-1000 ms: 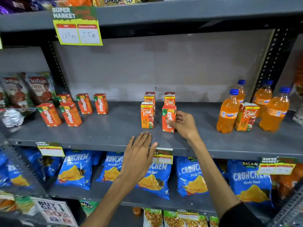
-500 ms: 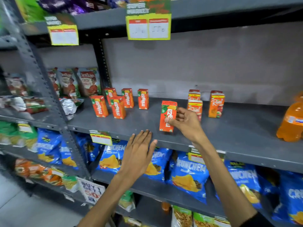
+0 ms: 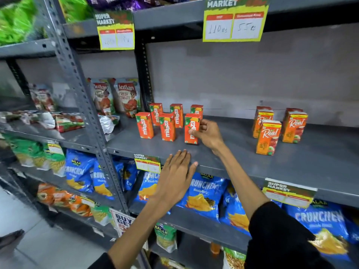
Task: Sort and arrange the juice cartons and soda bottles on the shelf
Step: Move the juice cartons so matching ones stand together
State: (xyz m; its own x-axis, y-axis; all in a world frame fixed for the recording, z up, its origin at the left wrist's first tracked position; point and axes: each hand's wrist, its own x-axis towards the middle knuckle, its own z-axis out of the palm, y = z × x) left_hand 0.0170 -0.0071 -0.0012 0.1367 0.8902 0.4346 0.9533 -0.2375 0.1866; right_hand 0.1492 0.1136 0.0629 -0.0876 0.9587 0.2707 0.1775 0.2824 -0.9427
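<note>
My right hand (image 3: pixel 208 133) grips a red-orange Maaza juice carton (image 3: pixel 191 125) standing upright on the grey shelf (image 3: pixel 233 156), at the right end of the front row of Maaza cartons (image 3: pixel 167 127). Several more Maaza cartons stand in two rows to its left and behind. My left hand (image 3: pixel 175 175) hovers flat with fingers apart at the shelf's front edge, holding nothing. To the right stands a group of orange Real juice cartons (image 3: pixel 269 136). No soda bottles are in view.
Tomato pouches (image 3: pixel 124 96) stand left of the Maaza cartons, beyond a perforated steel upright (image 3: pixel 85 105). Blue Crunchem snack bags (image 3: pixel 204 195) fill the shelf below. Price tags (image 3: pixel 235 22) hang from the shelf above, and one (image 3: pixel 147 164) is clipped to the front edge.
My right hand carried the Maaza carton leftward from beside the Real cartons to the Maaza group and set it on the shelf. The view swung left, so the soda bottles left the frame.
</note>
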